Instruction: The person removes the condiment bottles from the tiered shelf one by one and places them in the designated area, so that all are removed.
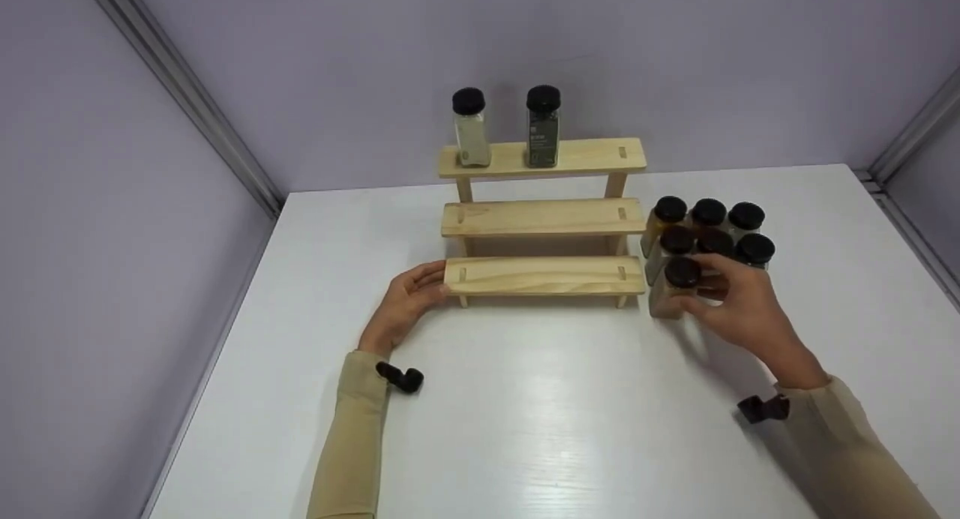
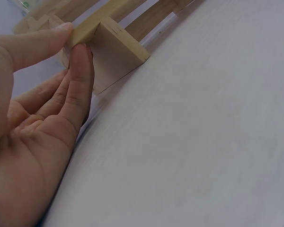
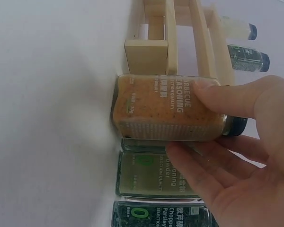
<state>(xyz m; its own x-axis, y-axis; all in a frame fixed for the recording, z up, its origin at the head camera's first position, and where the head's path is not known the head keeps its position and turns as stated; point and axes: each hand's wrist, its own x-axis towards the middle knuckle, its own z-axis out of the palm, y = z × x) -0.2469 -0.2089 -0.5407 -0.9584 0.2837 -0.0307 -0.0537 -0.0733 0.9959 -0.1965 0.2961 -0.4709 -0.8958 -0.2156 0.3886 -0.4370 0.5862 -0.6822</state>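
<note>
My left hand [image 1: 405, 305] holds the left end of the lowest step of a three-tier wooden spice rack [image 1: 544, 275]; in the left wrist view its thumb and a fingertip pinch the board's corner. Off the rack's right end, my right hand [image 1: 739, 301] grips a black-capped jar of orange barbecue seasoning [image 3: 151, 109] between thumb and fingers. That jar stands upright in front of a cluster of similar jars [image 1: 745, 217]. Whether its base touches the table is unclear. A pale jar [image 1: 473, 140] and a dark green one [image 1: 542, 136] stand on the top step.
The white table [image 1: 510, 414] meets a pale wall [image 1: 360, 76] behind the rack. Beside the right hand, a green-labelled seasoning powder jar [image 3: 146, 175] and a chopped parsley jar [image 3: 156, 215] stand close together.
</note>
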